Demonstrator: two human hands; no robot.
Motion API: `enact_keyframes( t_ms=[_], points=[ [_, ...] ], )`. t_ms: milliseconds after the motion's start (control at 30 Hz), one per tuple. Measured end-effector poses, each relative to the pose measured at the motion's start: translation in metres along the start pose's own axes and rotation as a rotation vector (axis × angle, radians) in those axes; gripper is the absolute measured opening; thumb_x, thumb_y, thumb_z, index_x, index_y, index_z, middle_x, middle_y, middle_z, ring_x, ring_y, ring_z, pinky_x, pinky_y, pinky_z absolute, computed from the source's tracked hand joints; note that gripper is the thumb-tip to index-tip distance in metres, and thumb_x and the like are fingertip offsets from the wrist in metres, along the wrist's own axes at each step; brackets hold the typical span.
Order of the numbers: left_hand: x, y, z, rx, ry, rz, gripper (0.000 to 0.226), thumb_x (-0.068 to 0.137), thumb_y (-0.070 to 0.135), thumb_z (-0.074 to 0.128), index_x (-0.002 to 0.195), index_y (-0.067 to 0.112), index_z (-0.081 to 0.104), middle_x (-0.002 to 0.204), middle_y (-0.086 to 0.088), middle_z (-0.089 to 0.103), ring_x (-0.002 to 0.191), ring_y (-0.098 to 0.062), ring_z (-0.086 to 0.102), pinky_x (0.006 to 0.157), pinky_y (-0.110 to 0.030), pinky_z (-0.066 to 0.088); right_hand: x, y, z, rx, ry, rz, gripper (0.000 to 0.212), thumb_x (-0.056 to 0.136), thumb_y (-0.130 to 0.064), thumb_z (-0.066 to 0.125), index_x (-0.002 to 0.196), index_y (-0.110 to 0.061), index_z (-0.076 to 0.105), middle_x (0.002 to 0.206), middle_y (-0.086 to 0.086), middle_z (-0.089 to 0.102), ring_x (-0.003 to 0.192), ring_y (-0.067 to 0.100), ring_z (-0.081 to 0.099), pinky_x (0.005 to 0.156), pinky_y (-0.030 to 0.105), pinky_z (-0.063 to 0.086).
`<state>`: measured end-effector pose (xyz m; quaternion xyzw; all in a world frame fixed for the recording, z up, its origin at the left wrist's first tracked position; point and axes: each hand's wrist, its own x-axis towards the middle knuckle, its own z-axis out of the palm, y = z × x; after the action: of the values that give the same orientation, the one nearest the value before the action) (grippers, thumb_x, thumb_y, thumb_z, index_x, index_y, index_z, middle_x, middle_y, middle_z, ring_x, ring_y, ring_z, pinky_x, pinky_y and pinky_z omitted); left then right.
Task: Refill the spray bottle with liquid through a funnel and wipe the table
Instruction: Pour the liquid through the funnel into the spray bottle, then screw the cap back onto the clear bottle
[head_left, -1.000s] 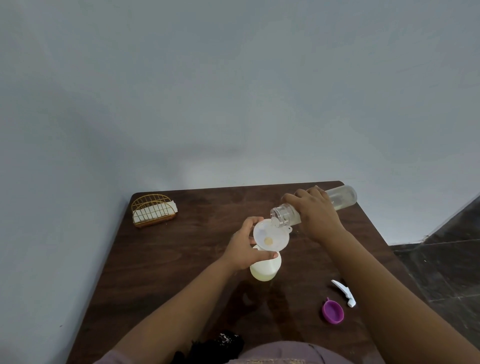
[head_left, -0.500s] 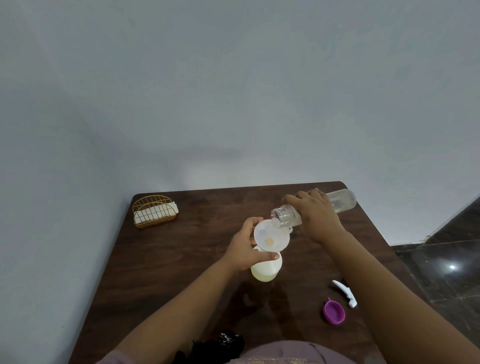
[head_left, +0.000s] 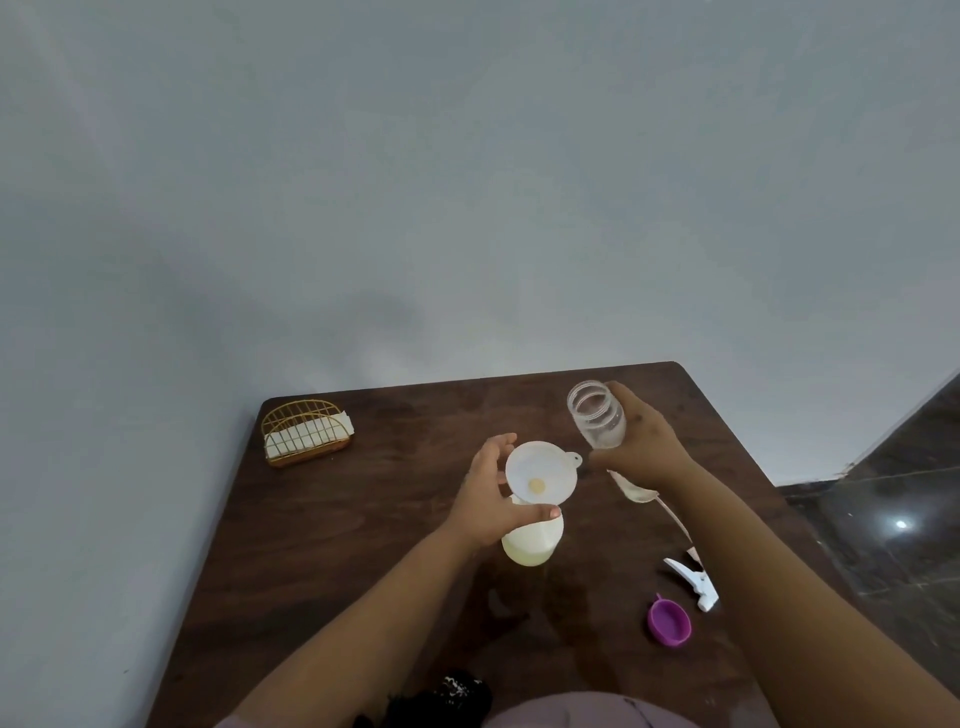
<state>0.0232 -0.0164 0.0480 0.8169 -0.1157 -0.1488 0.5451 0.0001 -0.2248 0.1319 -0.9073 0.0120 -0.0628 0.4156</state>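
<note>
Both hands are at work over the middle of the dark wooden tabletop (head_left: 332, 545). Left hand (head_left: 485, 499) curls around the rim of a white funnel (head_left: 540, 472), thumb on its near edge and fingers on its far left edge, steadying it in the neck of a pale spray bottle (head_left: 530, 545) that stands upright and shows yellowish liquid inside; a small yellow spot marks the funnel's centre hole. Right hand (head_left: 647, 447) is wrapped around a clear plastic jar (head_left: 597, 421), held just right of the funnel with its open mouth tilted up and toward the back edge; it looks empty or nearly so. Going left to right: a gold wire holder (head_left: 306, 432) with white napkins sits at the back left corner; the funnel and bottle stand in the centre; the jar hangs beside them; nearer the right edge lie a white spray trigger head (head_left: 691, 581), its thin dip tube (head_left: 672, 514) running up toward the right wrist, and a purple cap (head_left: 669, 622) just beside it. No writing or label can be read on any item.
</note>
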Motion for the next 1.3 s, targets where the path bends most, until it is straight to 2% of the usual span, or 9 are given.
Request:
enact_keyframes(
  t_ms=[200,333,533,667,800,900,1100,1200,1300],
  points=[
    [0.000,-0.003,0.002,-0.016,0.071,0.036,0.104,0.056,0.044,0.092,0.141,0.036,0.033,0.147,0.010,0.035,0.128,-0.011,0.043,0.098,-0.028,0.046,-0.017,0.015,0.002,0.174,0.111,0.174,0.059,0.051,-0.017,0.077,0.104,-0.031,0.055,0.096,-0.007,0.067,0.091,0.015,0.065,0.079,0.036,0.054],
    [-0.006,0.000,0.006,0.045,0.188,0.070,0.094,0.062,0.059,0.083,0.139,0.038,0.034,0.147,0.011,0.033,0.133,-0.013,0.038,0.106,-0.039,0.044,-0.032,0.018,-0.001,0.325,0.160,0.268,0.055,0.055,-0.010,0.081,0.103,-0.023,0.057,0.098,0.006,0.069,0.089,0.021,0.068,0.075,0.034,0.057],
    [-0.033,0.019,0.024,0.149,0.453,0.270,0.062,0.078,0.051,0.073,0.129,0.029,0.044,0.134,0.012,0.039,0.125,-0.010,0.037,0.094,-0.026,0.039,-0.057,0.019,0.004,0.389,0.200,0.301,0.057,0.045,-0.027,0.080,0.097,-0.032,0.059,0.095,0.002,0.068,0.091,0.022,0.067,0.083,0.048,0.057],
    [-0.070,0.034,0.042,0.011,0.372,0.417,0.041,0.083,0.054,0.062,0.116,0.036,0.046,0.123,0.013,0.048,0.116,-0.012,0.049,0.090,-0.028,0.048,-0.085,0.003,0.021,0.313,0.186,0.168,0.044,0.065,-0.011,0.078,0.094,-0.034,0.054,0.096,-0.007,0.063,0.094,0.012,0.062,0.082,0.024,0.050],
    [-0.105,0.042,0.066,-0.208,0.114,0.300,0.050,0.081,0.040,0.074,0.124,0.035,0.049,0.122,0.016,0.061,0.115,-0.008,0.060,0.091,-0.025,0.053,-0.115,0.003,0.054,0.214,0.148,0.006,0.047,0.066,-0.029,0.072,0.107,-0.022,0.051,0.105,0.000,0.053,0.091,0.006,0.056,0.070,0.002,0.039],
    [-0.119,0.032,0.072,-0.317,0.112,0.188,0.045,0.087,0.020,0.073,0.124,0.034,0.052,0.120,0.011,0.067,0.114,-0.008,0.062,0.092,-0.026,0.053,-0.133,0.012,0.063,0.146,-0.029,-0.069,0.059,0.070,-0.030,0.073,0.120,-0.014,0.047,0.111,-0.001,0.043,0.103,0.008,0.051,0.086,0.013,0.045],
    [-0.149,0.004,0.064,-0.235,0.182,0.117,0.039,0.085,0.022,0.075,0.112,0.042,0.056,0.113,0.021,0.067,0.108,-0.001,0.063,0.086,-0.026,0.054,-0.148,0.057,0.055,-0.198,-0.324,-0.034,0.080,0.071,-0.033,0.071,0.139,-0.019,0.032,0.131,0.002,0.033,0.124,0.022,0.034,0.102,0.034,0.037],
    [-0.156,-0.016,0.056,-0.128,0.209,0.089,0.040,0.083,0.034,0.076,0.114,0.048,0.053,0.117,0.020,0.063,0.111,-0.001,0.060,0.094,-0.036,0.054,-0.151,0.096,0.052,-0.565,-0.329,0.176,0.063,0.083,-0.029,0.059,0.139,-0.020,0.033,0.137,0.009,0.032,0.127,0.032,0.032,0.103,0.041,0.036],
    [-0.160,-0.029,0.046,-0.062,0.245,0.064,0.039,0.083,0.037,0.075,0.114,0.044,0.052,0.115,0.017,0.063,0.109,-0.003,0.060,0.094,-0.039,0.054,-0.161,0.125,0.052,-0.661,-0.398,0.315,0.046,0.090,-0.022,0.044,0.135,-0.017,0.035,0.141,0.013,0.031,0.126,0.035,0.031,0.100,0.044,0.038]
  ],
)
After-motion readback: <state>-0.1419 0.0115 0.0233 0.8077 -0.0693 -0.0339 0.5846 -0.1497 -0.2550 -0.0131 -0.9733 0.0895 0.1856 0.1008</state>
